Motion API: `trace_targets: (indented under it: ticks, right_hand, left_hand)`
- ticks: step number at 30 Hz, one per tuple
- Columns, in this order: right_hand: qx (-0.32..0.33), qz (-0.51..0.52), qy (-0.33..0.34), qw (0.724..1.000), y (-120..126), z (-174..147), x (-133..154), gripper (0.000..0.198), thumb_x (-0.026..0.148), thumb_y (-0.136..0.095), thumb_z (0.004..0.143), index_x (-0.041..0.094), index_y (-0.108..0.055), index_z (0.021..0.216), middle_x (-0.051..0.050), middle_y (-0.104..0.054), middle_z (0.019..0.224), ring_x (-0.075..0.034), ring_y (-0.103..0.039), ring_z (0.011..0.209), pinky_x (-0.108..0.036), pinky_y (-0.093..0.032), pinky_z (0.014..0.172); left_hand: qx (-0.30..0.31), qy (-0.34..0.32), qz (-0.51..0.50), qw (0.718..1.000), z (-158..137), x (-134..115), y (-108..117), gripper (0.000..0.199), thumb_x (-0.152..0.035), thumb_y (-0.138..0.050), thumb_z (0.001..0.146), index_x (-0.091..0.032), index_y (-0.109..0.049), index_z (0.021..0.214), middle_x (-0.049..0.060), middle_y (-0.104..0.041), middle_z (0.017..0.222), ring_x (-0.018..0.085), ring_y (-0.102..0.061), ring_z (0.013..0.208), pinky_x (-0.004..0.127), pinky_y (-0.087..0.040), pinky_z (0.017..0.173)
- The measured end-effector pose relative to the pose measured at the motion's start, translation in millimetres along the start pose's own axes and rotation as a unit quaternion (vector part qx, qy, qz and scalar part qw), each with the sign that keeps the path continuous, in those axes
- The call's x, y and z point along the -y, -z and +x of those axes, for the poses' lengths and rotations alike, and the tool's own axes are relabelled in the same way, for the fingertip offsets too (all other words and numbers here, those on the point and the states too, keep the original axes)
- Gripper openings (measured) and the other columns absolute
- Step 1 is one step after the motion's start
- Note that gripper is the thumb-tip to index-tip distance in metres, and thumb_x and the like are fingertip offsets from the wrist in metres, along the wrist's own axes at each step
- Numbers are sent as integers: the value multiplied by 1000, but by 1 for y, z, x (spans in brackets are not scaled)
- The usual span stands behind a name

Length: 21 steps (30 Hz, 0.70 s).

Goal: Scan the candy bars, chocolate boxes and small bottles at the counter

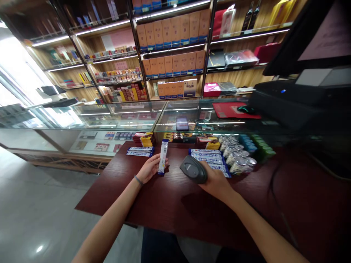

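Observation:
My left hand (149,169) grips a long, narrow blue-and-white packet (163,157), held upright with a barcode near its upper end facing me. In my right hand (218,182) is a dark grey barcode scanner (193,169), its head tilted toward the packet and apart from it. Similar blue-and-white packets (210,157) lie side by side just beyond the scanner, partly hidden by my right hand. A smaller group of the same packets (140,151) rests on the table to the left of my left hand.
Several cans (236,155) stand at the right of the brown table (153,204), with blue and green items behind. Stacked yellow-and-dark boxes (148,139) line the glass counter (131,109). A dark monitor (304,47) looms at right; a cable (276,201) crosses the table.

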State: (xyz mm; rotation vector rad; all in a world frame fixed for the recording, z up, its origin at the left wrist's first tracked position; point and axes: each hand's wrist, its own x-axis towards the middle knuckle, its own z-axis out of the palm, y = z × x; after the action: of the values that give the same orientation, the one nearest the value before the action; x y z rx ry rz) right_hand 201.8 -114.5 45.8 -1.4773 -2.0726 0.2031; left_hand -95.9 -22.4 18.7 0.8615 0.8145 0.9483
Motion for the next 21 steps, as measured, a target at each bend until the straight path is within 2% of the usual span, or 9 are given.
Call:
trace_targets:
  ticks: [3, 6, 8, 11, 14, 17, 21]
  right_hand:
    - [-18, 6, -43, 999, 6, 2, -5, 41, 30, -68, 78, 27, -55, 117, -1, -75, 80, -27, -74, 73, -28, -43, 59]
    - [-59, 30, -96, 993, 18, 3, -12, 40, 33, -69, 78, 28, -56, 115, -2, -76, 81, -29, -75, 76, -29, -44, 59]
    - [-95, 42, -125, 987, 27, 4, -19, 43, 34, -70, 77, 28, -56, 117, -2, -76, 83, -31, -75, 79, -30, -47, 61]
    - [-156, 64, -144, 975, 39, 4, -32, 43, 32, -70, 76, 28, -56, 117, -4, -77, 88, -31, -75, 84, -33, -52, 67]
    - [-208, 94, -137, 964, 51, 3, -46, 46, 31, -68, 76, 26, -55, 120, -7, -77, 94, -30, -74, 94, -37, -56, 75]
    - [-245, 88, -145, 955, 62, 3, -58, 48, 36, -68, 77, 24, -55, 122, -9, -77, 96, -31, -74, 96, -40, -57, 79]
    - [-278, 59, -162, 945, 73, 1, -67, 48, 41, -66, 79, 20, -54, 120, -14, -77, 97, -34, -74, 95, -43, -58, 79]
  left_hand:
    - [11, -4, 31, 999, 3, -3, 0, 45, -27, -76, 84, -15, -62, 126, 15, -71, 122, 24, -71, 107, 31, -57, 89]
    - [15, -26, 92, 995, 10, -8, -7, 52, -35, -81, 80, -16, -65, 125, 14, -72, 120, 22, -71, 104, 28, -55, 86]
    - [14, -53, 148, 988, 16, -10, -18, 53, -39, -82, 76, -16, -67, 122, 13, -73, 116, 21, -71, 99, 29, -55, 84]
    - [13, -115, 237, 964, 27, -9, -42, 49, -41, -81, 75, -16, -70, 117, 11, -75, 112, 22, -70, 101, 33, -53, 92]
    - [24, -183, 340, 922, 38, -2, -71, 38, -37, -73, 82, -21, -73, 117, 8, -75, 116, 25, -67, 109, 38, -48, 102]
    - [31, -248, 450, 857, 50, 8, -102, 31, -27, -66, 86, -26, -75, 116, 5, -74, 118, 26, -66, 112, 39, -47, 105]
    - [62, -299, 547, 780, 65, 22, -140, 34, -15, -61, 86, -28, -76, 113, 6, -72, 119, 27, -64, 112, 40, -46, 106]
